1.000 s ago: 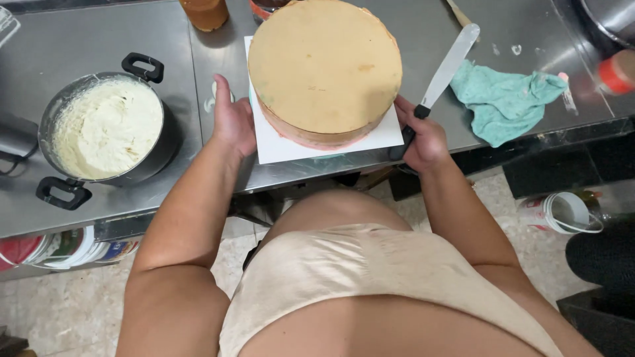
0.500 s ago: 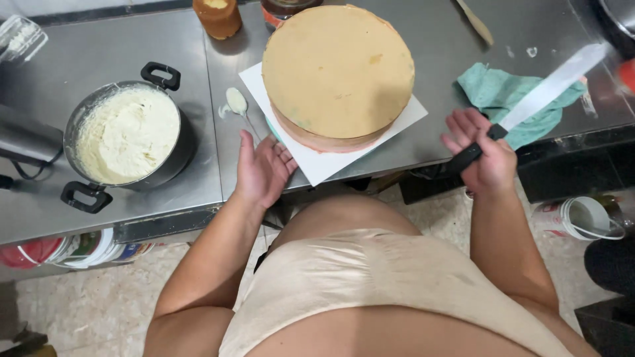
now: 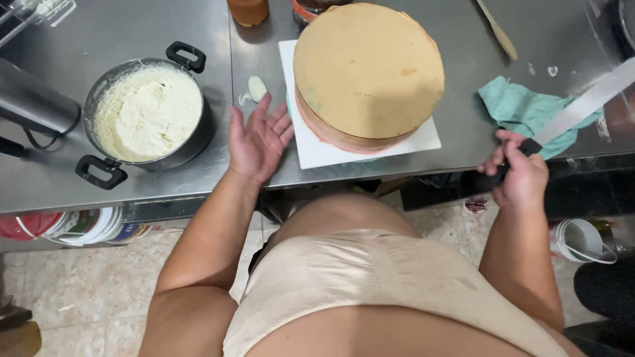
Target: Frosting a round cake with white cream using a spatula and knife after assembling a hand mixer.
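A round layered cake with a tan top stands on a white square board on the steel table. My left hand hovers open, palm up, just left of the board, near a smear of cream. My right hand grips the black handle of a long flat spatula, whose blade points up and right over a teal cloth. A black-handled pot of white cream sits further left.
Two jars stand behind the cake. A wooden utensil lies at the back right. A dark metal cylinder lies at the far left. Stacked buckets sit under the table, a white bucket on the tiled floor at right.
Both hands have left the cake board. My right hand picked up the spatula and drew it back right; my left hand turned open beside the board.
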